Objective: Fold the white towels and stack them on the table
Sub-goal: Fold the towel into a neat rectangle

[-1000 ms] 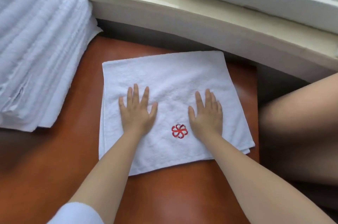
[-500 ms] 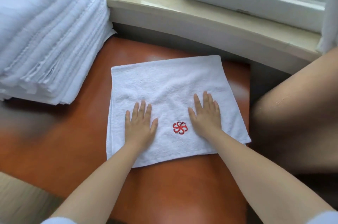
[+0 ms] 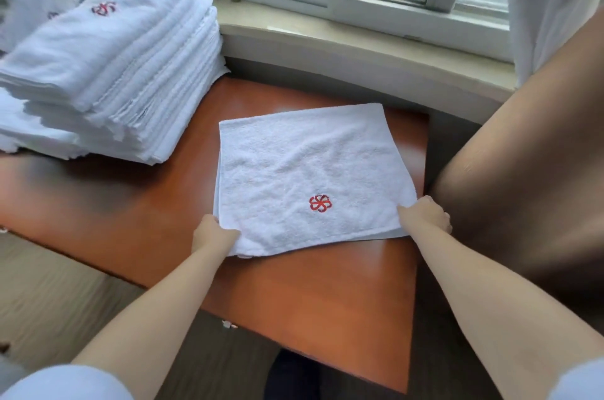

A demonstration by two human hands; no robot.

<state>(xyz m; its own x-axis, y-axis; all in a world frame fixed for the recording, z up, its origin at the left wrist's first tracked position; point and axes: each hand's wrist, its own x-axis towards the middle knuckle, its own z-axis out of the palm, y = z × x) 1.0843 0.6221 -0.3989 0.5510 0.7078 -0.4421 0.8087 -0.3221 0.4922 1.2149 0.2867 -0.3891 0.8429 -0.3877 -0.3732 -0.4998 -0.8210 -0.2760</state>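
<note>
My palms have left the folded towel point(image 3: 307, 177) — now my left hand point(image 3: 212, 234) and right hand point(image 3: 425, 215) pinch its near corners. Likely next: lifting it onto the stack point(image 3: 108, 66).

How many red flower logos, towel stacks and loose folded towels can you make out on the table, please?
Red flower logos: 2, one on the folded towel that both hands grip, one atop the towel stack.
Towel stacks: 1.
Loose folded towels: 1.
Total: 4.
A blurred dark mark further left may be a third logo; I cannot tell.
</note>
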